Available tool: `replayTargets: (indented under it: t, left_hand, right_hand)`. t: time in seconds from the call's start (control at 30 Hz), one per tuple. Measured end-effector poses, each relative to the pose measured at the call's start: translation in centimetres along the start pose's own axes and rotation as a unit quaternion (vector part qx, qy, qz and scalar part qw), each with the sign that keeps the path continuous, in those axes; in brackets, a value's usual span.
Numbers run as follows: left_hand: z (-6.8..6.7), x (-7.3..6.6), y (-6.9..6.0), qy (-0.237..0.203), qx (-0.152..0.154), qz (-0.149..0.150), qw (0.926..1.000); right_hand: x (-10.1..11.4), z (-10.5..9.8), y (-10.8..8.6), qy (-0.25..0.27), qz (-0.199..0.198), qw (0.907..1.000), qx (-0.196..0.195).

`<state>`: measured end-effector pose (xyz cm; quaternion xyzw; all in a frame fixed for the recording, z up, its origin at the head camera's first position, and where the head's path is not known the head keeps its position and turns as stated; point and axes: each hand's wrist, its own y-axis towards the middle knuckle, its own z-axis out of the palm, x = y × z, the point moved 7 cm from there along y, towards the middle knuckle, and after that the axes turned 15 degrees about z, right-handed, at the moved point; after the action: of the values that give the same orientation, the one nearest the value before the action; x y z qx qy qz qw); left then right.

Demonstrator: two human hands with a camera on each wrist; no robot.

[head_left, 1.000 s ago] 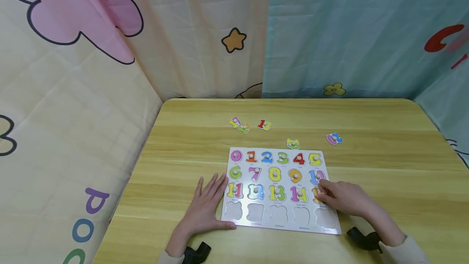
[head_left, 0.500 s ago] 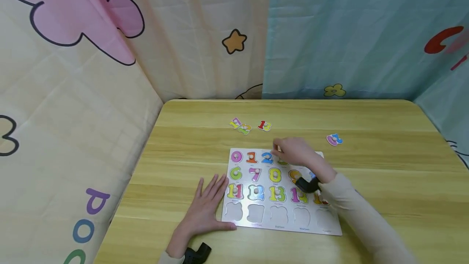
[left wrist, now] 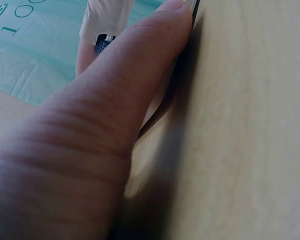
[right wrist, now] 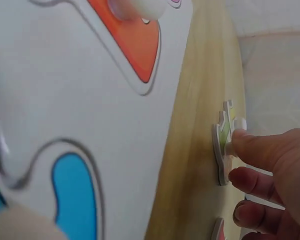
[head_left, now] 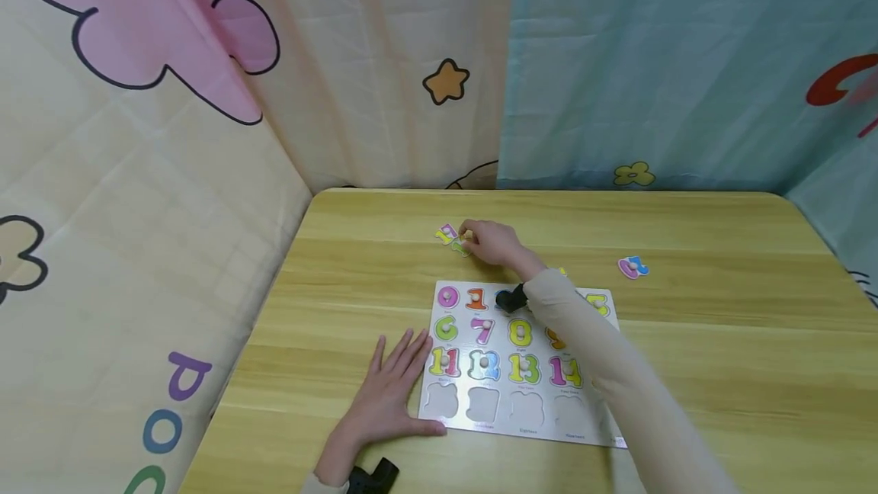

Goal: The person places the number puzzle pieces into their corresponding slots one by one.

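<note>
A white number puzzle board (head_left: pixel 549 433) lies on the table, with knobbed number pieces in its upper rows and bare recesses along the bottom row. My left hand (head_left: pixel 387 395) is spread at its left side, fingertips at the edge and thumb by the near corner; in the left wrist view the thumb (left wrist: pixel 140 60) reaches the board. Beyond the far edge, my right hand (head_left: pixel 495 242) pinches the knob of a green-and-orange number piece (head_left: pixel 459 248), which appears to rest on the table. The right wrist view shows thumb and fingers at this piece (right wrist: pixel 223 137); the index fingertip is hidden.
A yellow-and-purple number piece (head_left: pixel 447 233) touches or nearly touches the pinched one. A purple-and-blue piece (head_left: pixel 632 267) lies farther right. Behind the right sleeve (head_left: pixel 604 341), part of a yellow piece (head_left: pixel 562 271) shows. A red piece (right wrist: pixel 219 231) is partly visible below the fingers.
My right hand has moved from the board's right side, across its far edge, to the loose pieces at the far left, covering the red-and-yellow one. My left hand has stayed put.
</note>
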<state>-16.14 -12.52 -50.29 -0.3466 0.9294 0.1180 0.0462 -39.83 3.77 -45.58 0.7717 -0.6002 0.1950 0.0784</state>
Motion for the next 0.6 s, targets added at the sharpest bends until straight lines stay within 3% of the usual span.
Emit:
replayTargets:
  t: [0.37, 0.6]
  left_hand:
    - [-0.4, -0.1, 0.4, -0.006, 0.001, 0.002, 1.0000]
    - [-0.3, -0.2, 0.2, -0.004, 0.005, -0.001, 1.0000]
  right_hand:
    - [-0.3, 0.2, 0.3, -0.018, -0.001, 0.9992, -0.035]
    - [0.0, -0.2, -1.8, -0.008, -0.018, 0.9986, -0.050]
